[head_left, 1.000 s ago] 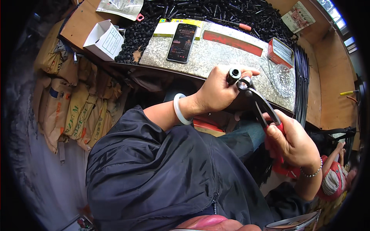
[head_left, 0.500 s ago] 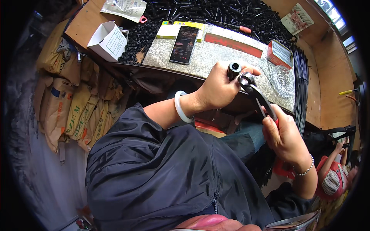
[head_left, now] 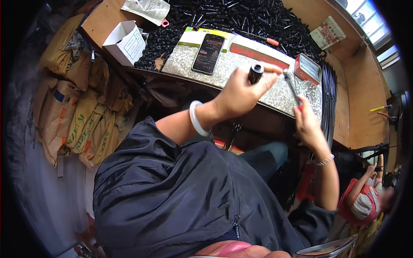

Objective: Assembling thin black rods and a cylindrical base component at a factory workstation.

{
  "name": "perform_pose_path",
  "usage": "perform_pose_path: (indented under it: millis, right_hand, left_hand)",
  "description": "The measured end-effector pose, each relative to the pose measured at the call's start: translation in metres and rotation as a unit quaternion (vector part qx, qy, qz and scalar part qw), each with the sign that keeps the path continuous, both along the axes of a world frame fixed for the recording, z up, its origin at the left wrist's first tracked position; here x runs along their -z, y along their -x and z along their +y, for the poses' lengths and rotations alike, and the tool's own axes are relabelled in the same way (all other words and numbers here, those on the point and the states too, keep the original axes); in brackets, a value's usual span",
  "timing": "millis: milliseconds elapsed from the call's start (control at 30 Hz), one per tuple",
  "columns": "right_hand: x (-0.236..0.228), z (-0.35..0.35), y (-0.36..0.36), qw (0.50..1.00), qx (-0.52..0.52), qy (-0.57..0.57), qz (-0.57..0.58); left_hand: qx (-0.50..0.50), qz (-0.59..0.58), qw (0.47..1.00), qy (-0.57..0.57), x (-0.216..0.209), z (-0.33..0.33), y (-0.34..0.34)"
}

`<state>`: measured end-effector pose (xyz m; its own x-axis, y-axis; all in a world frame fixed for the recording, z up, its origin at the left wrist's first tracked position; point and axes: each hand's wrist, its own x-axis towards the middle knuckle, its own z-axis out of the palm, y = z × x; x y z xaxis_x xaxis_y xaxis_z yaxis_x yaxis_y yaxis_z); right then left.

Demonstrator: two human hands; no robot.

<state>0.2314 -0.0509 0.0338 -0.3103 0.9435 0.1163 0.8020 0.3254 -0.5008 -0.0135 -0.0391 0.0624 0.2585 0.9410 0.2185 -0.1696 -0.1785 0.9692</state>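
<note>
My left hand (head_left: 241, 94) is closed around a short black tube (head_left: 255, 74), its round open end facing up. The left index finger stretches to the right, past the tube. My right hand (head_left: 308, 122) grips pincers (head_left: 291, 86) with a dark metal head and red on the handles. They appear nearly edge-on, slightly blurred, their head close to the left index fingertip. Whether the jaws are parted or hold anything cannot be made out. Both hands are above the near edge of a speckled stone slab (head_left: 180, 61).
On the slab are a phone (head_left: 208, 54), a red tin (head_left: 307, 70) and a clear glass dish (head_left: 310, 91). Behind lies a heap of black tubes (head_left: 241, 17). A white box (head_left: 129, 45) stands left; black rods (head_left: 329, 99) run along the right. Sacks (head_left: 73, 116) and another person (head_left: 363, 200) flank me.
My right hand has moved up and away from me, drawing the pincers off the tube and turning them edge-on. My left hand still holds the tube, its index finger now extended.
</note>
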Motion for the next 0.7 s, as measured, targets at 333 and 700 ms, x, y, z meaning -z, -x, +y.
perform_pose_path:
  millis: [333, 700]
  right_hand:
    - [0.019, 0.041, 0.032, 0.962, -0.022, -0.265, -0.055]
    - [-0.123, -0.031, 0.069, 0.862, -0.350, -0.214, 0.299]
  left_hand:
    - [-0.043, 0.115, 0.991, -0.060, 0.164, -0.054, -0.020]
    - [-0.226, 0.105, 0.968, 0.004, 0.123, -0.027, 0.012]
